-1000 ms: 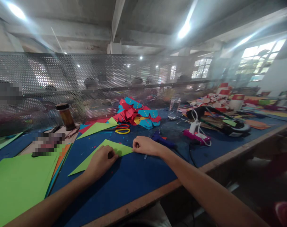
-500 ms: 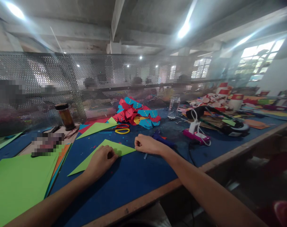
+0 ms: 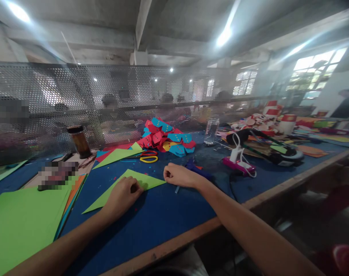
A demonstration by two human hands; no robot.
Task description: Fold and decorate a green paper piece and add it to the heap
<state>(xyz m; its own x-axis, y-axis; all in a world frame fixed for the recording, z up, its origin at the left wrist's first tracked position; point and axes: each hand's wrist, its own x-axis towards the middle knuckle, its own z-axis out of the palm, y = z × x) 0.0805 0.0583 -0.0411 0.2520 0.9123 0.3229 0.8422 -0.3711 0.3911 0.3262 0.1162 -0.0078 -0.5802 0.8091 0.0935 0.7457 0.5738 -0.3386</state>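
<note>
Green paper triangle [image 3: 153,181] lies on desk [image 3: 163,222], partly under left hand [image 3: 125,194], right hand [image 3: 180,175] at its tip; both hands' fingers curled, grips unclear; uneven pressure might skew it.

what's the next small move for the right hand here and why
Probably press down the right corner of the green paper triangle with the right hand: its curled fingers are right at that corner, while the left hand rests on the middle and may steady it. Whether the right fingers already pinch the paper is hard to tell.
</note>
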